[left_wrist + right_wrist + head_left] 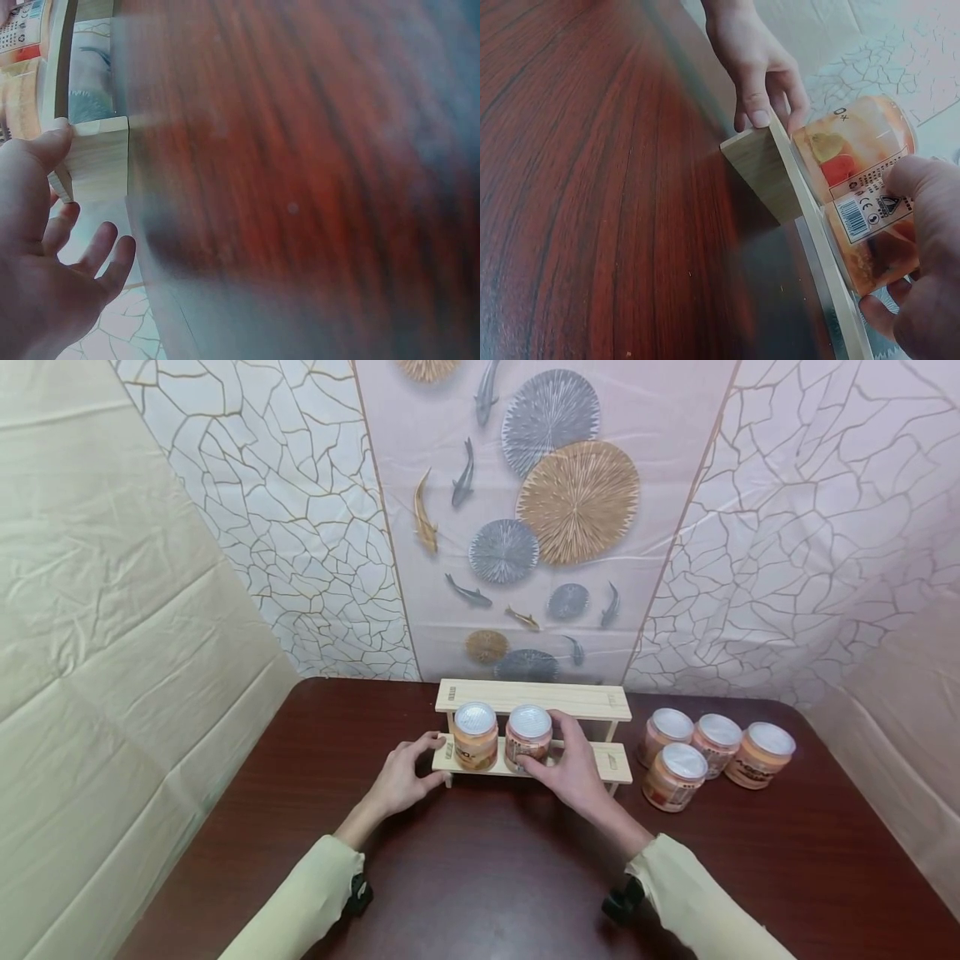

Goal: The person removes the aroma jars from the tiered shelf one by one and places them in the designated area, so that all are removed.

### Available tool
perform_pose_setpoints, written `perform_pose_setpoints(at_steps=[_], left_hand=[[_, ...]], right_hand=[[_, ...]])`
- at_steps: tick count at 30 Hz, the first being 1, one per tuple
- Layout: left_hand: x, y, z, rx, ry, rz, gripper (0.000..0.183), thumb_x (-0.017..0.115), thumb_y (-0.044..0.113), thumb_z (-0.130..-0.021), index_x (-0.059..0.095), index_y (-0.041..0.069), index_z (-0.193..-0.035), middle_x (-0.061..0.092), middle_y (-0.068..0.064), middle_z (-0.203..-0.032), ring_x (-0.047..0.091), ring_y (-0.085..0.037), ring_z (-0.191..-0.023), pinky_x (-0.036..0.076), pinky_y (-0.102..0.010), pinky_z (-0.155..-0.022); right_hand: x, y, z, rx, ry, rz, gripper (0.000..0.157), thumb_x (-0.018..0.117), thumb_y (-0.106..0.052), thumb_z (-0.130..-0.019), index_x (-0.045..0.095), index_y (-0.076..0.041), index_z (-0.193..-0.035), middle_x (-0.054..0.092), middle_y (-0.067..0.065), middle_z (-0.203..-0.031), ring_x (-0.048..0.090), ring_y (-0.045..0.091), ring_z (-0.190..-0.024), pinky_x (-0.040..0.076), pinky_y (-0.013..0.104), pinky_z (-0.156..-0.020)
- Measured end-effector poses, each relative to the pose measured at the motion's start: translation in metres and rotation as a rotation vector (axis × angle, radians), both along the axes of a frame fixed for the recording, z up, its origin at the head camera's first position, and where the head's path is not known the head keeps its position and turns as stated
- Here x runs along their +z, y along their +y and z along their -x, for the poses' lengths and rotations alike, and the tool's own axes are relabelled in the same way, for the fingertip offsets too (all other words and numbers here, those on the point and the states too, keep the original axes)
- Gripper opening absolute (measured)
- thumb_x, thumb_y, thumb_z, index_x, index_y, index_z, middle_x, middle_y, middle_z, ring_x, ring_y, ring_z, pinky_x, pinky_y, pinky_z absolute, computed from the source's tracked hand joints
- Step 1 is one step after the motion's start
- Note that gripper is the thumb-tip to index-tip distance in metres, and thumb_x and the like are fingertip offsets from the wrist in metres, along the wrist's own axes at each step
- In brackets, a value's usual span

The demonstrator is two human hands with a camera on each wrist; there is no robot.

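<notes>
Holding a squat, orange-labelled jar with a pale round lid (528, 740) on a two-tier, light wooden rack (534, 695)

The person's right hand (573, 774) is curled round this jar, thumb across the printed front and fingers round the side and back. The jar is upright on the lower tier, right of a matching orange jar with a pale lid (476, 740), which also stands upright there. The left hand (402, 777) pinches the left end of the lower board, its thumb at the front edge; in the left wrist view two more fingers spread away from the wood. That view is hazy and crops the jars, so how far the index finger reaches under the board cannot be told.

Both arms wear pale cream sleeves (303, 893), with small black devices (358, 895) by the wrists. Off to the rack's right, four similar orange jars with pale lids (715, 755) stand close together, three behind and one in front. Everything rests on a dark reddish-brown wooden table (480, 877), before a pinkish cloth panel printed with fish and discs (442, 635).
</notes>
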State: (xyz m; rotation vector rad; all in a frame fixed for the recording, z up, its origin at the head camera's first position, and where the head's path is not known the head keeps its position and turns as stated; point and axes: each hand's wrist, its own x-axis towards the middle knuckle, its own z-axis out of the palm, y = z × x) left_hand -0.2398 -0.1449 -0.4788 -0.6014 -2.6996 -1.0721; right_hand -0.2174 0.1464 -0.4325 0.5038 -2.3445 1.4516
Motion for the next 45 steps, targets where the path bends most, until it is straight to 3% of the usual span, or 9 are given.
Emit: perform_pose_setpoints(at_steps=[22, 34, 45], left_hand=[[0.0, 0.001, -0.001, -0.002, 0.008, -0.009, 0.051, 0.083, 0.02, -0.084, 0.064, 0.009, -0.13, 0.056, -0.01, -0.143, 0.054, -0.041, -0.118, 0.042, -0.059, -0.097], [-0.003, 0.0, -0.001, 0.004, 0.006, -0.004, 0.051, 0.082, 0.02, -0.085, 0.063, 0.01, -0.131, 0.055, -0.01, -0.143, 0.053, -0.042, -0.119, 0.042, -0.06, -0.096], [0.0, 0.001, -0.001, 0.003, 0.007, -0.001, 0.051, 0.082, 0.021, -0.084, 0.064, 0.01, -0.131, 0.056, -0.011, -0.142, 0.053, -0.041, -0.118, 0.041, -0.061, -0.097]], right_hand=[[0.001, 0.003, 0.001, -0.031, -0.018, 0.015, 0.073, 0.088, 0.001, -0.07, 0.049, 0.006, -0.132, 0.056, 0.022, -0.125, 0.056, 0.035, -0.112, 0.054, 0.05, -0.085], [0.011, 0.014, -0.003, -0.06, -0.012, -0.006, 0.071, 0.089, -0.003, -0.071, 0.05, 0.006, -0.129, 0.058, 0.022, -0.12, 0.058, 0.036, -0.108, 0.055, 0.051, -0.081], [0.022, 0.035, -0.006, -0.136, 0.09, -0.099, 0.07, 0.09, -0.008, -0.07, 0.052, 0.005, -0.128, 0.062, 0.021, -0.115, 0.059, 0.035, -0.105, 0.048, 0.051, -0.084]])
